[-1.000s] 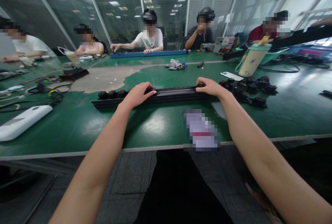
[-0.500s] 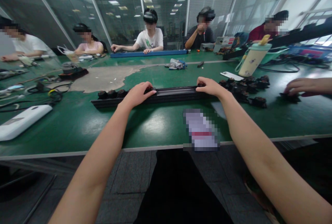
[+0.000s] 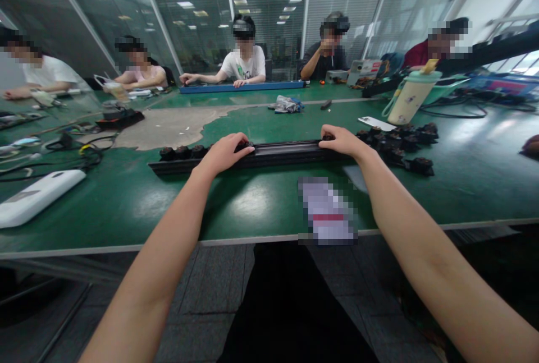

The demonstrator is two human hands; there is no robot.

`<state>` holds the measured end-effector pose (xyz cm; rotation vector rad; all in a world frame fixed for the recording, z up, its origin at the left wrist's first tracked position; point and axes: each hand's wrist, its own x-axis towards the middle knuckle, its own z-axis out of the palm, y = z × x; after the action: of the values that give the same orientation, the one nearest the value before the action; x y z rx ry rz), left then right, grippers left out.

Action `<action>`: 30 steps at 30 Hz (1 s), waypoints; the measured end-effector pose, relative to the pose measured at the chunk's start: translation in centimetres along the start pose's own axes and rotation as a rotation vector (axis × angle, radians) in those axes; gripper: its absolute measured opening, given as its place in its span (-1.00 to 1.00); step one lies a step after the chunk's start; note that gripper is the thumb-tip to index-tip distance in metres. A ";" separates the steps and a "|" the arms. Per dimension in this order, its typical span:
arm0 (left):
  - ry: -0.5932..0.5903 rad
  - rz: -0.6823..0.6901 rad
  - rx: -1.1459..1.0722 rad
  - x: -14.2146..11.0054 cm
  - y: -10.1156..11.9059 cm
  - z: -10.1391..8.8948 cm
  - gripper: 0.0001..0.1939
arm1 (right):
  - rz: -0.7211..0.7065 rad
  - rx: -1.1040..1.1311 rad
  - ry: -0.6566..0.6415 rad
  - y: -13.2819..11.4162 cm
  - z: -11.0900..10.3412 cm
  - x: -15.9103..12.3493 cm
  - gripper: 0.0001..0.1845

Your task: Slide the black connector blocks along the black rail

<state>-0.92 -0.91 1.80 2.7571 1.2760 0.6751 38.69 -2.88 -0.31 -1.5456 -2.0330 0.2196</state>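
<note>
Black rail (image 3: 286, 152) lies across the green table (image 3: 236, 211), apparently part-filled: dark blocks (image 3: 182, 152) sit along its left stretch, while its channel is bare between the hands; loose blocks (image 3: 406, 141) lie beyond its right end. Left hand (image 3: 227, 152) and right hand (image 3: 339, 141) each grasp a dark piece at the rail, their fingers hiding how these sit. The right hand also covers the rail's right end; a blurred shape (image 3: 531, 146) farther right is cut off.

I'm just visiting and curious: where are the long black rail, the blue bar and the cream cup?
Long black rail (image 3: 287, 154): head view, near side, around the middle.
Blue bar (image 3: 256, 88): head view, near side, around the middle.
Cream cup (image 3: 406, 99): head view, middle of its body.
</note>
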 end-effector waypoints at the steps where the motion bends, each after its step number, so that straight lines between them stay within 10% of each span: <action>1: -0.001 -0.001 0.002 0.0 0.0 0.0 -0.60 | 0.001 0.006 -0.002 0.0 0.0 0.0 -0.72; 30: -0.002 -0.009 0.004 0.0 0.0 0.0 -0.63 | 0.040 0.068 -0.031 1.3 -0.4 0.1 -0.69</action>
<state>-0.88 -0.95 1.79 2.7528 1.2904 0.6702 39.98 -2.42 -0.56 -1.5507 -1.9980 0.3268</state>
